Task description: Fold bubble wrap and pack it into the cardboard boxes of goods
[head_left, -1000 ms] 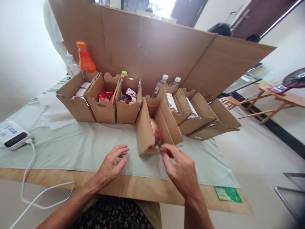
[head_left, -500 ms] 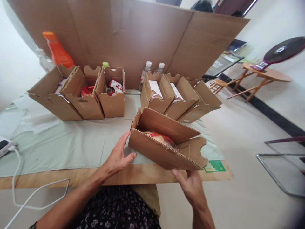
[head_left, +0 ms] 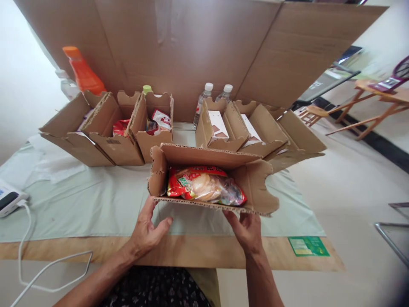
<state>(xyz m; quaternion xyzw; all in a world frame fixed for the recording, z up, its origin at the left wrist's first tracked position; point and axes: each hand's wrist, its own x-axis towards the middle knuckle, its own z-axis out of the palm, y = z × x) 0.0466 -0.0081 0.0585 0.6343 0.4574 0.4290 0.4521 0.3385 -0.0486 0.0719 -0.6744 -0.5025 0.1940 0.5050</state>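
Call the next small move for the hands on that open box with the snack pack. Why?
Probably lower the open box flat onto the green cloth. It is tipped toward the camera, propped at its near edge by the left hand and right hand, and the snack pack lies loose inside with the flaps open.

Background of the scene. A large unfolded cardboard sheet (head_left: 198,42) stands as a screen behind the worktop (head_left: 191,251), which is wood-edged and covered by a pale green cloth (head_left: 79,200). White wall (head_left: 19,85) at left; pale, brightly daylit floor (head_left: 351,179) at right, with a wooden folding table (head_left: 380,98) and a metal frame (head_left: 393,238).
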